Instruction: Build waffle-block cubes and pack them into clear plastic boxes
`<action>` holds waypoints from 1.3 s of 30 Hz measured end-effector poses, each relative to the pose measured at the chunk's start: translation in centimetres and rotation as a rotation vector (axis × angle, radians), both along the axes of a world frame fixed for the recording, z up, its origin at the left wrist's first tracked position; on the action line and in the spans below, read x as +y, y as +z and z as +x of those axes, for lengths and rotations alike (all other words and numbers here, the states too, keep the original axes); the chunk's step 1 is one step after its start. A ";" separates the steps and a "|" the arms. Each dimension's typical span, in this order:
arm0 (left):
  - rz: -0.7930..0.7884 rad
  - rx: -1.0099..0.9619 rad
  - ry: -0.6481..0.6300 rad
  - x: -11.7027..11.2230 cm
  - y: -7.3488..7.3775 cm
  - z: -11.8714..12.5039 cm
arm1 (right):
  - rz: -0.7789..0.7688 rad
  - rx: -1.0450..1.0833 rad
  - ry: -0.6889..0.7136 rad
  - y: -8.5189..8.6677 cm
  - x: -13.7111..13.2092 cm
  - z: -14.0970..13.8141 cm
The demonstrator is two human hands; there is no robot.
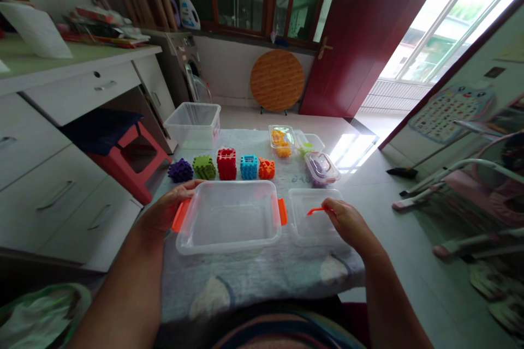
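Observation:
A clear plastic box [231, 218] with orange side clips stands in front of me on the cloth-covered table. My left hand [176, 204] is closed around its left side, by the orange clip [180, 217]. To the right is a clear lid [301, 226] with an orange handle [315, 210], which my right hand [341, 218] pinches. Whether the lid rests on the table or is slightly raised I cannot tell. Behind the box stand toy block clusters in a row: purple [180, 170], green [204, 167], red [226, 164], blue [249, 167] and orange [267, 168].
A large clear bin [192, 122] stands at the back left of the table [262, 278]. Small clear containers with yellow pieces [281, 140], green pieces [310, 144] and purple pieces [322, 169] sit at the back right. A pink stool [135, 166] is beside the left edge.

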State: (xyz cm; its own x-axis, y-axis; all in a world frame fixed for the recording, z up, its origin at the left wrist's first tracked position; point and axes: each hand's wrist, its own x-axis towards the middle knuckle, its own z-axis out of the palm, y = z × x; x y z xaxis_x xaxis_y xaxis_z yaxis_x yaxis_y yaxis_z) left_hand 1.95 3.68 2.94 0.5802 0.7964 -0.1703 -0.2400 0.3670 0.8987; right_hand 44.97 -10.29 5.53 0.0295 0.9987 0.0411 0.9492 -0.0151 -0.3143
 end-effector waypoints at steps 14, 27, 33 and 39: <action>-0.028 -0.007 -0.005 -0.1 0.0 0.9 | 0.129 0.101 0.208 2.8 7.1 -4.1; -0.045 -0.091 -0.043 -0.1 -0.1 1.3 | -0.026 -0.034 0.337 -0.8 20.1 -9.1; -0.039 -0.078 -0.041 -0.2 -0.2 1.3 | -0.028 -0.115 0.344 -1.0 20.1 -9.9; -0.043 -0.091 -0.047 -0.1 -0.3 1.3 | 0.014 -0.069 0.336 -1.4 19.9 -9.5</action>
